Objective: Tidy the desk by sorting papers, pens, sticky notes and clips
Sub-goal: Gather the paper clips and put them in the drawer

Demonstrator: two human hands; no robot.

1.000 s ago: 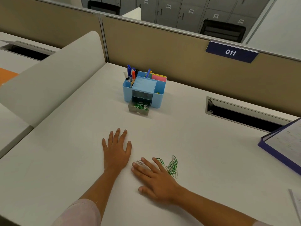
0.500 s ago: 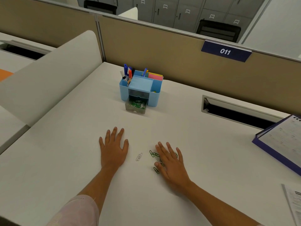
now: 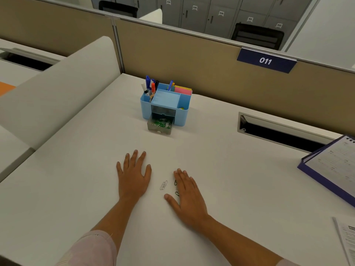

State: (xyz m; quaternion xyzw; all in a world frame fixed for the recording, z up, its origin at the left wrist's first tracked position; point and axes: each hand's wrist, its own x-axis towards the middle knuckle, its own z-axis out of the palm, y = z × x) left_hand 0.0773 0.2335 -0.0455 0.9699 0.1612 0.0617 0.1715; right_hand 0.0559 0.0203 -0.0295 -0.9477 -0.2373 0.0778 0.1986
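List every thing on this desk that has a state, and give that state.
Left hand, flat on the desk, holding nothing.
Right hand, flat, fingers over dark clips.
Drawer, pulled out, clips inside.
White clips, loose between the hands.
Pens, standing in the organizer.
Folder, lying flat, page showing.

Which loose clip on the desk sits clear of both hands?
The silver clip, lying alone left of the right hand; the dark green clips poke out from under it.
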